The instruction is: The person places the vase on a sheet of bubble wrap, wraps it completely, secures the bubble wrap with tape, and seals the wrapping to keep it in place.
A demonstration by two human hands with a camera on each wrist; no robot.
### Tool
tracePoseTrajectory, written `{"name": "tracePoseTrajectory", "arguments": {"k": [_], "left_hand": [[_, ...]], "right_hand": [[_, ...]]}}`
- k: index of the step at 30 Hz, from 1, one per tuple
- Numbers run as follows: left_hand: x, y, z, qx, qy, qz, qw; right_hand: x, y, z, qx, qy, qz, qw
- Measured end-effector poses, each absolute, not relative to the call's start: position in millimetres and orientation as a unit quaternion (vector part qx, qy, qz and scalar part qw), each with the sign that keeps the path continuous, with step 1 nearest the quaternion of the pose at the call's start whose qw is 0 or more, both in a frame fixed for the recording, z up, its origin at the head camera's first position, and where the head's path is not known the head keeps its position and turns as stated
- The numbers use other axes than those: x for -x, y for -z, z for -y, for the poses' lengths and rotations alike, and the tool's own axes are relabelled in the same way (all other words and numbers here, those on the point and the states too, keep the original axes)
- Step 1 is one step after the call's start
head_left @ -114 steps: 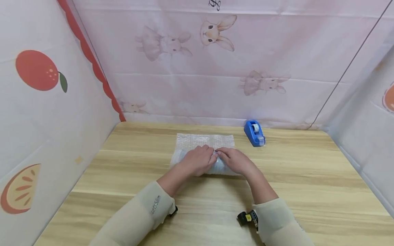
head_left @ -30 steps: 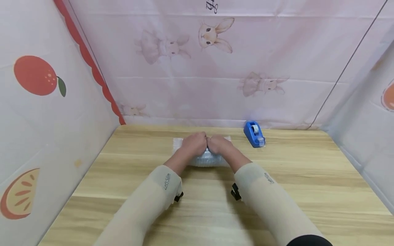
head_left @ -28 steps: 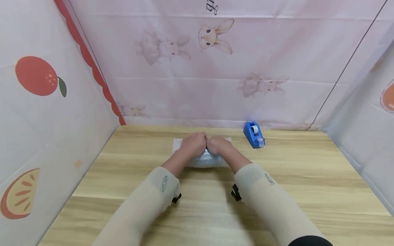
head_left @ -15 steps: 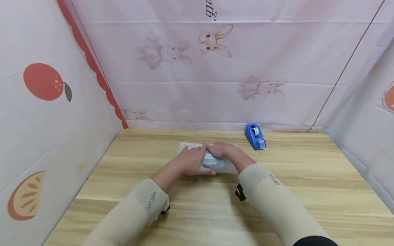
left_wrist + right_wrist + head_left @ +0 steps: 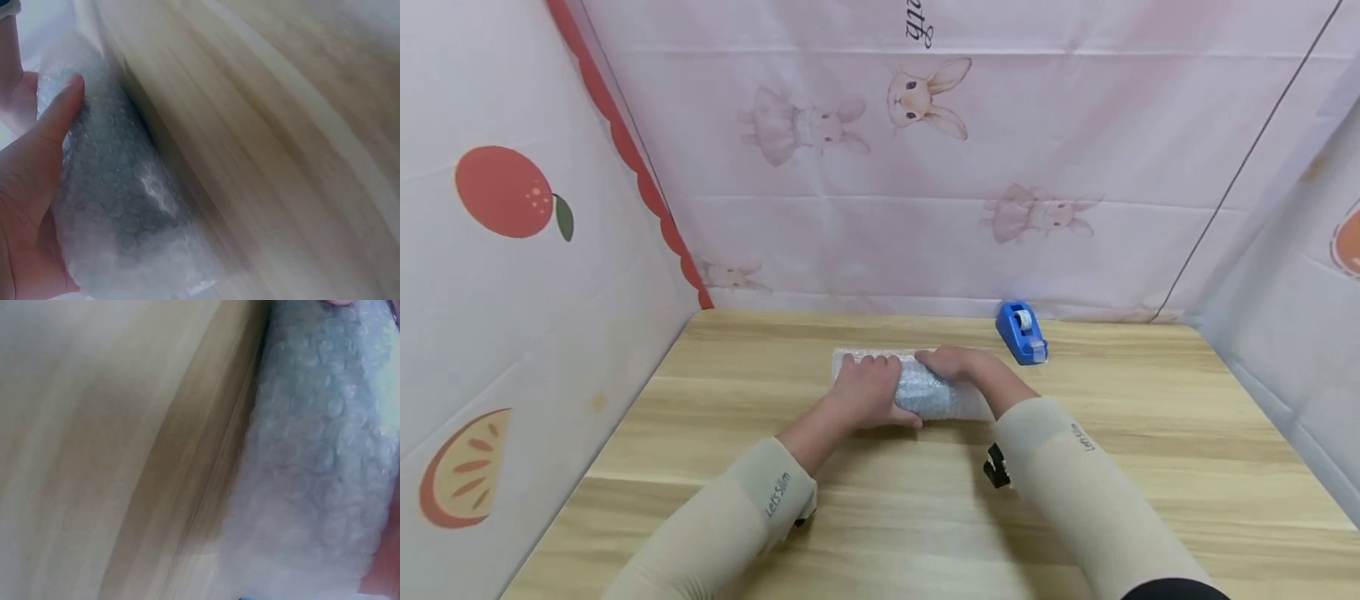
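A bundle rolled in clear bubble wrap (image 5: 925,396) lies across the table, with something bluish-grey showing faintly through the layers. My left hand (image 5: 868,392) grips its left part; the thumb lies along the near side and the other fingers reach over the top. In the left wrist view, that thumb (image 5: 69,103) presses on the bubbles of the wrap (image 5: 119,181). On the far right part, my right hand (image 5: 962,364) holds the roll from above and behind, its fingers mostly hidden. Only a strip of the right hand (image 5: 384,562) shows in the right wrist view.
A blue tape dispenser (image 5: 1021,333) stands behind and to the right of the bundle, near the back edge of the wooden table (image 5: 1112,400). Printed cloth walls (image 5: 850,250) close off the back and both sides.
Both hands were together at the middle of the wrap. The left hand has moved left and its thumb has come to the near side; the right hand has shifted slightly right. More wrap is rolled up.
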State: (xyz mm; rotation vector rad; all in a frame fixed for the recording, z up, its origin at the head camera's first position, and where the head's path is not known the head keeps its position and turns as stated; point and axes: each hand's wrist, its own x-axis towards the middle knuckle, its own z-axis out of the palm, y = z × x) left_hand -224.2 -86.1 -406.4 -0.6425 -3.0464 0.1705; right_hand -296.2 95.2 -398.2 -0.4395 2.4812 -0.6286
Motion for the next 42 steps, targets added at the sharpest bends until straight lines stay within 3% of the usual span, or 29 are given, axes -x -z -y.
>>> {"name": "tracePoseTrajectory", "arguments": {"k": [4,12,20,28,36,42], "left_hand": [[223,405,81,0.191,-0.060,0.980,0.008],[222,404,79,0.165,-0.054,0.985,-0.001],[220,408,88,0.162,-0.036,0.986,0.000],[218,404,88,0.155,-0.050,0.987,0.002],[220,401,84,0.146,-0.018,0.988,-0.039],[224,393,84,0.142,-0.007,0.987,-0.072]], "right_hand": [[295,398,-96,0.156,0.203,-0.932,0.257],[290,391,-92,0.232,0.167,-0.945,0.160],[287,400,-107,0.205,0.233,-0.926,0.214],[282,394,-110,0.201,0.212,-0.933,0.212],[263,391,-105,0.320,0.110,-0.938,0.077],[244,395,-94,0.354,0.015,-0.934,0.039]]}}
